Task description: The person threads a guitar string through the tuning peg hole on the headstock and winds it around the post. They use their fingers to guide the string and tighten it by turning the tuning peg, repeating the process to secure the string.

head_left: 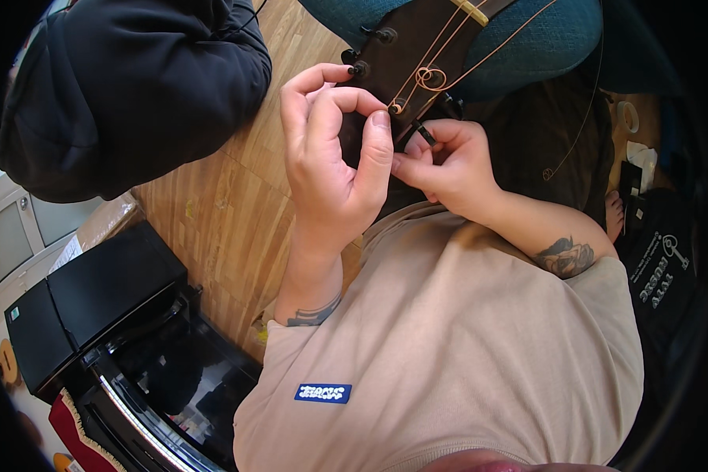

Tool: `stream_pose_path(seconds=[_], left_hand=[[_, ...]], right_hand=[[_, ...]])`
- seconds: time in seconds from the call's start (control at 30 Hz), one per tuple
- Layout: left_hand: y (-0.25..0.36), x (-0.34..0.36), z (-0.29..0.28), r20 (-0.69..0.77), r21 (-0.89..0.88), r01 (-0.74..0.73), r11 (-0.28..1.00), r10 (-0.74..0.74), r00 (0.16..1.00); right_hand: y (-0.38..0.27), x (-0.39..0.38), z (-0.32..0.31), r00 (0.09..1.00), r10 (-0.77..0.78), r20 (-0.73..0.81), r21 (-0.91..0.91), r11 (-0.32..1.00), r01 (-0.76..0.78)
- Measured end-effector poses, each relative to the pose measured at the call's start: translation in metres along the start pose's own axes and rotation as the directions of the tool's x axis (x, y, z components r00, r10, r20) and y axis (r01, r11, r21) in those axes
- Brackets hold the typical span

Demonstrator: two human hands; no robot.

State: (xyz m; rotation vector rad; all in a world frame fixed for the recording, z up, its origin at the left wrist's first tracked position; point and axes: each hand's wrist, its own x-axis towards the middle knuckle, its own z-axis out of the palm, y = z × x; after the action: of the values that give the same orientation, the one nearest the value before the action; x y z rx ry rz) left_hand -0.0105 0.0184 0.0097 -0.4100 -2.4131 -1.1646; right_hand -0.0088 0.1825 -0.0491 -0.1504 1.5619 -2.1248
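The dark headstock [418, 39] of a guitar or similar instrument lies at the top centre, with several copper-coloured strings [480, 64] running over it. One string has a loose coil [430, 77] above the wood. My left hand [334, 145] is closed, thumb and a finger meeting at a string post [397, 108] with string wound round it. Its other extended finger touches a post at the headstock's left edge. My right hand [456, 161] is closed on a black tuning peg [425, 132] at the near edge; its lower fingers are partly hidden.
Blue jeans [535, 47] lie under the headstock. A thin loose wire [578, 134] hangs to the right, near a tape roll [628, 116]. Someone in dark clothing [141, 86] is close at upper left. A glossy black piano-like cabinet [118, 283] stands at lower left on the wooden floor [220, 197].
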Motion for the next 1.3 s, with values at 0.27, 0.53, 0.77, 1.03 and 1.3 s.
stream_pose_path(seconds=[0.27,0.53,0.77,1.03,1.3], left_hand=[[0.000,-0.002,-0.003,-0.013,-0.272,0.174,0.946,-0.185,0.983],[-0.004,-0.003,-0.009,-0.005,-0.333,0.178,0.926,-0.190,0.982],[-0.005,-0.002,-0.008,-0.004,-0.309,0.148,0.939,-0.157,0.988],[-0.006,-0.003,-0.013,0.037,-0.296,0.157,0.942,-0.153,0.988],[-0.014,-0.004,-0.024,0.123,-0.251,0.056,0.966,-0.025,0.992]], right_hand=[[0.025,0.007,-0.009,0.771,0.123,0.625,0.629,0.506,-0.590],[0.026,0.003,-0.007,0.651,0.018,0.759,0.628,0.246,-0.738],[0.021,0.005,-0.008,0.818,0.156,0.554,0.605,0.599,-0.524],[-0.004,-0.006,0.010,0.987,-0.082,-0.135,-0.024,0.997,0.080],[0.005,0.001,-0.011,0.821,0.244,0.516,0.470,0.720,-0.510]])
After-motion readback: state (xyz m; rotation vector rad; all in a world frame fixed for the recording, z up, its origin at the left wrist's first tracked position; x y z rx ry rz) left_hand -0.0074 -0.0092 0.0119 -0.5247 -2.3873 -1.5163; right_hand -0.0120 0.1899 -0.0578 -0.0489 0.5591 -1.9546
